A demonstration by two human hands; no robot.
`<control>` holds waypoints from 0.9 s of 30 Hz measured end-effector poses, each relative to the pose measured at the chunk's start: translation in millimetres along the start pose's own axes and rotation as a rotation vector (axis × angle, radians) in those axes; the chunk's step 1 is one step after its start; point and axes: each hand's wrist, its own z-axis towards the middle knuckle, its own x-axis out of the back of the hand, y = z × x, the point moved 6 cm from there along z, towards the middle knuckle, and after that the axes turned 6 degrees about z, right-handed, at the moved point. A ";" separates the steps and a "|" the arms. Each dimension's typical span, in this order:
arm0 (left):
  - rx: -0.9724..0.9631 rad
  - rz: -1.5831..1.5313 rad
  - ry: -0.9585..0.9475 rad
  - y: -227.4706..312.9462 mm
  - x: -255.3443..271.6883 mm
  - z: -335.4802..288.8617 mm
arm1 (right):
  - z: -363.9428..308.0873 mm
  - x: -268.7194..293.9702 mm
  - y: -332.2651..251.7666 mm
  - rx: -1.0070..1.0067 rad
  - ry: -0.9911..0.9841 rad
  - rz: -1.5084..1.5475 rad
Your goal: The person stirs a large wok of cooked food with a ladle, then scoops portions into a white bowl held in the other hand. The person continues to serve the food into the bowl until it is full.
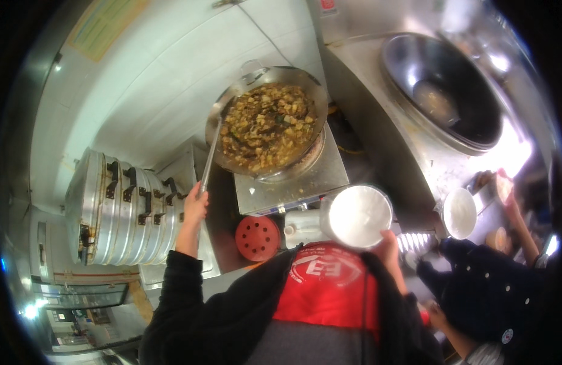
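Note:
My left hand (194, 210) is wrapped round a long-handled metal utensil (211, 152). Its shaft slants up over the left rim of a large wok (317, 100), and I cannot make out its head. Chopped brown and yellow-green food (266, 125) fills the wok, which sits on a square metal stove (293, 191). At my right side, my right hand (387, 246) grips the rim of a round metal pot (360, 216), held in front of my red apron. The pot's inside looks bright white; whether it holds anything cannot be told.
Stacked metal steamer tiers (126, 210) with black handles stand at left. A red perforated disc (257, 238) and a whitish plastic jug (302, 228) lie below the stove. At right are a big dark wok (445, 91), a white bowl (459, 213) and a co-worker's arm (521, 228).

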 end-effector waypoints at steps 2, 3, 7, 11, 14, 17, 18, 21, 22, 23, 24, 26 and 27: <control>0.046 -0.023 0.026 -9.0 -6.0 -9.3 | 0.5 -1.7 0.3 -0.015 -0.031 0.026; 0.061 -0.051 -0.004 -11.7 -11.4 -15.4 | 1.7 0.0 0.4 -0.013 -0.011 0.016; 0.112 -0.048 -0.083 -11.9 -35.2 -50.7 | 8.4 4.5 2.6 -0.011 -0.012 0.004; 0.124 -0.029 -0.164 -4.3 -41.7 -91.1 | 13.5 9.6 5.1 -0.015 0.023 -0.062; 0.167 -0.151 -0.277 -7.1 -36.0 -108.8 | 12.6 8.6 5.3 -0.002 -0.006 -0.085; 0.225 -0.183 -0.218 -14.7 -22.4 -101.5 | 12.8 7.0 4.4 0.014 -0.033 -0.079; 0.130 -0.170 -0.174 -9.5 -21.4 -92.3 | 13.6 8.0 4.0 0.017 -0.012 -0.085; 0.062 -0.187 -0.044 4.0 -18.8 -55.6 | 14.4 4.3 3.6 0.001 -0.037 -0.070; 0.075 -0.202 -0.040 9.1 -19.9 -42.0 | 13.4 3.3 3.8 -0.013 -0.038 -0.074; 0.088 -0.217 -0.036 15.5 -20.8 -27.5 | 12.2 3.6 3.7 -0.028 -0.009 -0.072; 0.101 -0.239 -0.027 21.7 -21.6 -14.2 | 10.4 0.3 3.5 -0.031 -0.040 -0.078; 0.112 -0.268 -0.112 36.0 -31.4 8.8 | 5.0 -4.8 3.3 -0.042 -0.092 -0.054; 0.106 -0.282 -0.154 44.8 -37.9 20.1 | 4.6 -2.7 1.0 -0.020 -0.044 -0.077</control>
